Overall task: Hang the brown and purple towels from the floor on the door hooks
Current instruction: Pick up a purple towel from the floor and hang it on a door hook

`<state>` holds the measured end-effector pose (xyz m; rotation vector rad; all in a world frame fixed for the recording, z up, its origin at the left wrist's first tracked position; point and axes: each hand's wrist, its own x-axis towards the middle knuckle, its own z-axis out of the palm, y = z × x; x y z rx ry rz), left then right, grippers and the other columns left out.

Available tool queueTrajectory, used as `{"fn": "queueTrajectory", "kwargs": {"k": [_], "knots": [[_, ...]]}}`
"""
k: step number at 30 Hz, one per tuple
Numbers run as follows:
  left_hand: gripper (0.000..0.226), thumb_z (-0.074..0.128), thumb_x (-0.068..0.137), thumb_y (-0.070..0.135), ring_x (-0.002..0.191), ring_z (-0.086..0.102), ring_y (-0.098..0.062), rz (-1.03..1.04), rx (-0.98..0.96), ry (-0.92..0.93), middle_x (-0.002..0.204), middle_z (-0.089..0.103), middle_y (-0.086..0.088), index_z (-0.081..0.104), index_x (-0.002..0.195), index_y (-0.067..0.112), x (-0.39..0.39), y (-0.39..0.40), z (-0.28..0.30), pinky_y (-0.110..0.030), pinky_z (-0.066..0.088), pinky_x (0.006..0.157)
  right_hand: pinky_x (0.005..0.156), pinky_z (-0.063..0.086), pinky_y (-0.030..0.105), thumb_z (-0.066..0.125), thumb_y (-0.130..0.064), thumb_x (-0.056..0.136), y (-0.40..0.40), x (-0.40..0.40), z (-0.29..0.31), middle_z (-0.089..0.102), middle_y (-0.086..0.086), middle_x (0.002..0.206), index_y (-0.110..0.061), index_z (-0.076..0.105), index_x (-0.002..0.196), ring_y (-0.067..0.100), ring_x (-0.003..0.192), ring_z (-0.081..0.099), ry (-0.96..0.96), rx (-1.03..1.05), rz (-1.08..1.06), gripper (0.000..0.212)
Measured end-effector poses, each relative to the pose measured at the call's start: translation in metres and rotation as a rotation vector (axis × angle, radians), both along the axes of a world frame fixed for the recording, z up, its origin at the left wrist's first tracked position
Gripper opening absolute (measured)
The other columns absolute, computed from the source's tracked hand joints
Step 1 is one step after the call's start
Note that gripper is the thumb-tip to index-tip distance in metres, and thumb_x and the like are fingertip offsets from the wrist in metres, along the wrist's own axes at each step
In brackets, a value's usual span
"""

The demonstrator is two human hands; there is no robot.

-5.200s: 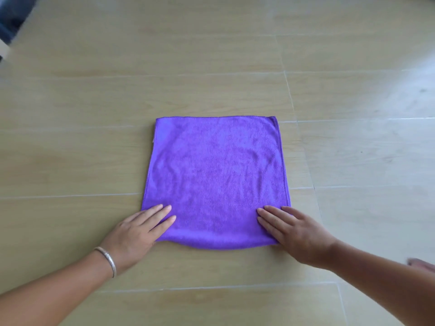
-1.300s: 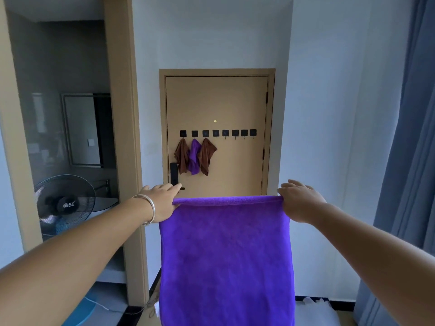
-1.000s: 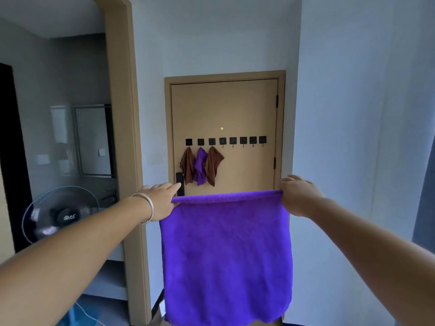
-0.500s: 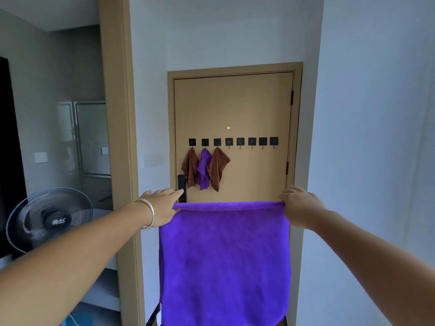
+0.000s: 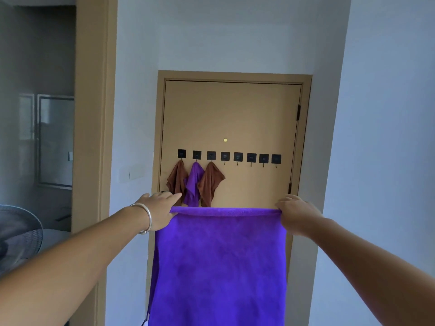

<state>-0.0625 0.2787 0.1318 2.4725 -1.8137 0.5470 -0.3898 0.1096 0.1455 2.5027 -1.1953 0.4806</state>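
Left hand [image 5: 158, 211] pinches the top left corner of the purple towel [image 5: 219, 267]; right hand [image 5: 297, 214] grips the top right corner, fingers curled over the edge. Towel hangs flat between the two hands, top edge taut and level, lower part dropping out of view. Silver bangle [image 5: 145, 217] on the left wrist.

Beyond the hands: tan door [image 5: 235, 114] with a row of eight black hooks [image 5: 251, 157]. Just above the left hand, three hooks are occupied: brown towel [image 5: 176, 178], small purple towel [image 5: 193, 184], second brown towel [image 5: 210, 183]. Five hooks above the gap between the hands are bare. Fan [image 5: 18, 231] sits outward of the left forearm.
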Motion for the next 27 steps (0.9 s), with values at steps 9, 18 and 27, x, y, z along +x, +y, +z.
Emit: {"fn": "queueTrajectory", "kwargs": {"k": [9, 18, 27], "knots": [[0.059, 0.032, 0.101, 0.041, 0.139, 0.031, -0.021, -0.045, 0.013, 0.005, 0.154, 0.028, 0.003, 0.010, 0.154, 0.026, 0.082, -0.080, -0.010, -0.042, 0.029, 0.112, 0.101, 0.038, 0.033, 0.036, -0.007, 0.087, -0.074, 0.079, -0.008, 0.055, -0.007, 0.125, -0.021, 0.062, 0.109, 0.015, 0.132, 0.035, 0.024, 0.019, -0.043, 0.037], [0.058, 0.033, 0.101, 0.041, 0.138, 0.032, -0.019, -0.059, 0.016, 0.016, 0.153, 0.029, 0.004, 0.013, 0.153, 0.027, 0.141, -0.159, -0.019, -0.041, 0.030, 0.111, 0.103, 0.037, 0.035, 0.037, -0.007, 0.088, -0.161, 0.139, -0.017, 0.054, -0.006, 0.126, -0.021, 0.060, 0.117, 0.015, 0.130, 0.036, 0.047, 0.057, -0.056, 0.040], [0.056, 0.036, 0.102, 0.038, 0.131, 0.041, -0.020, -0.058, -0.006, 0.007, 0.151, 0.033, 0.004, 0.017, 0.153, 0.027, 0.181, -0.268, 0.001, -0.036, 0.039, 0.106, 0.100, 0.037, 0.035, 0.035, -0.005, 0.082, -0.295, 0.192, -0.008, 0.054, -0.004, 0.124, -0.020, 0.061, 0.109, 0.015, 0.132, 0.035, 0.002, 0.093, -0.017, 0.040]]}}
